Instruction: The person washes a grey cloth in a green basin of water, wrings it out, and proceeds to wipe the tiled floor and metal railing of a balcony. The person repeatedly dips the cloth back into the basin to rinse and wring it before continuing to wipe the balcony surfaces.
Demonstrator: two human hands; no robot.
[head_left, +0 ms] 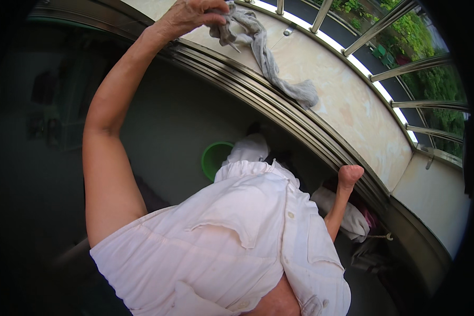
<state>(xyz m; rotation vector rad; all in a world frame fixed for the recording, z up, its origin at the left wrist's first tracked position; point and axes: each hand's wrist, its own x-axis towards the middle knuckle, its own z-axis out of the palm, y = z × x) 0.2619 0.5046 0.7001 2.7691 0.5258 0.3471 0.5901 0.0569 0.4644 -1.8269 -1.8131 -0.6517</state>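
My left hand (195, 17) reaches out at the top and pinches one end of a crumpled grey cloth (266, 53). From my fingers the cloth runs in a loose twist across the pale marbled sill (320, 71). Its free end reaches the inner edge of the sill, beside the metal sliding-window track (260, 94). Lower on the right, my right hand (350, 174) is a closed fist against the track; its curled fingers are mostly hidden, and nothing shows in it.
Metal railing bars (363, 41) line the sill's outer side, with a road and greenery beyond. A green basin (213, 158) stands on the dark floor by my legs. Light fabric (341, 213) lies below my right forearm, near a small hook (389, 236).
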